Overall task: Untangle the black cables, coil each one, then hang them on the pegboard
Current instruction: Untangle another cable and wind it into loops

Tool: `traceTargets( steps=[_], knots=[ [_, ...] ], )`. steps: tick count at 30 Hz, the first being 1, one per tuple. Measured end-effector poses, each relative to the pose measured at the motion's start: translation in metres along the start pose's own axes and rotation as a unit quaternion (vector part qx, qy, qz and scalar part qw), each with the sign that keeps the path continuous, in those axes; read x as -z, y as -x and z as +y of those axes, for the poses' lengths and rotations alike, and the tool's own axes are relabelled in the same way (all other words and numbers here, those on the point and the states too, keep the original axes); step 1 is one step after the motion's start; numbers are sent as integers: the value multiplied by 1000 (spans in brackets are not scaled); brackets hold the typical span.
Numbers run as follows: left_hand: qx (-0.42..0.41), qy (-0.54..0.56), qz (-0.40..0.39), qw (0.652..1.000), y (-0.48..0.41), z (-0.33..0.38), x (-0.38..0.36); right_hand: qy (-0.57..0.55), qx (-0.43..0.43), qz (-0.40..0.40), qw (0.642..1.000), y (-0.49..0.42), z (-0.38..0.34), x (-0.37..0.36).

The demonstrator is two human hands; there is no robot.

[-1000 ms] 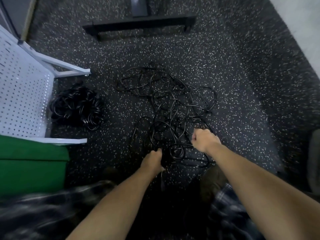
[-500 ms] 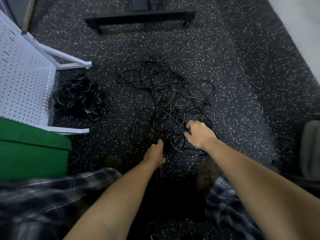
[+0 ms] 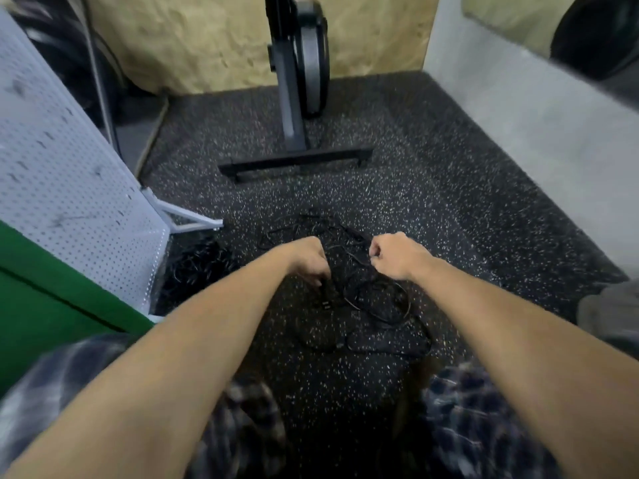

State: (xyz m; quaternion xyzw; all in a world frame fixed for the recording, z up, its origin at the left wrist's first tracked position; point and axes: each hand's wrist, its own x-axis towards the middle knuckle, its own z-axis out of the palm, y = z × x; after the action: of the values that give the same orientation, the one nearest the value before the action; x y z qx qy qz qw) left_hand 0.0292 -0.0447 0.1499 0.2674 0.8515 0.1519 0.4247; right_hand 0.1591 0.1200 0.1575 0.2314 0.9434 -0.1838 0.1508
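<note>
With the pegboard (image 3: 69,188) at far left, the left hand (image 3: 309,259) curls down round a plug-ended strand and the fisted right hand (image 3: 394,255) seems to pinch another, the cables (image 3: 366,292) lying between and just below both.

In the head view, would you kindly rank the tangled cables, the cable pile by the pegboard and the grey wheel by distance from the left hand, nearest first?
1. Tangled cables, in the left hand's grip, straight ahead.
2. Cable pile, low to the left, beside the pegboard.
3. Grey wheel, far ahead, at the back.
</note>
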Motion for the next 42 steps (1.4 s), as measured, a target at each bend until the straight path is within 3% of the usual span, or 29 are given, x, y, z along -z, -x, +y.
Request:
traceTargets(
  steps=[3, 6, 10, 12, 18, 21, 23, 27, 32, 35, 38, 40, 42],
  knots=[
    [-32, 27, 72, 997, 40, 33, 44, -75, -1, 9, 997, 6, -9, 43],
    [-89, 96, 160, 978, 76, 60, 81, -245, -27, -17, 969, 16, -27, 83],
    [-193, 118, 247, 942, 101, 83, 104, -509, -39, -62, 858, 25, -50, 118],
    [-238, 129, 275, 922, 107, 89, 102, -569, -33, -71, 818, 27, -57, 133],
    [-294, 124, 288, 903, 87, 76, 82, -591, -15, -3, 807, 15, -63, 146],
    [-265, 118, 335, 896, 70, 62, 90, -474, 25, -4, 880, 19, -63, 146],
    [-274, 106, 311, 904, 57, 51, 93, -382, 95, -27, 919, 25, -62, 148],
    [-308, 18, 226, 924, 33, 34, 89, -406, 158, -112, 893, 20, -53, 152],
    [-212, 60, 181, 959, 17, 5, 105, -485, 144, -111, 855, 2, -46, 157],
    [-219, 157, 102, 957, 13, 1, 106, -487, 159, -90, 854, -1, -47, 162],
    [-243, 112, 49, 962, 10, 4, 95, -493, 184, -52, 849, 0, -48, 165],
    [-251, 96, 52, 962, 9, 4, 90, -510, 205, -25, 835, 2, -51, 166],
    [-255, 152, 88, 951, 13, 6, 93, -527, 217, -5, 822, 4, -53, 162]
  ],
)
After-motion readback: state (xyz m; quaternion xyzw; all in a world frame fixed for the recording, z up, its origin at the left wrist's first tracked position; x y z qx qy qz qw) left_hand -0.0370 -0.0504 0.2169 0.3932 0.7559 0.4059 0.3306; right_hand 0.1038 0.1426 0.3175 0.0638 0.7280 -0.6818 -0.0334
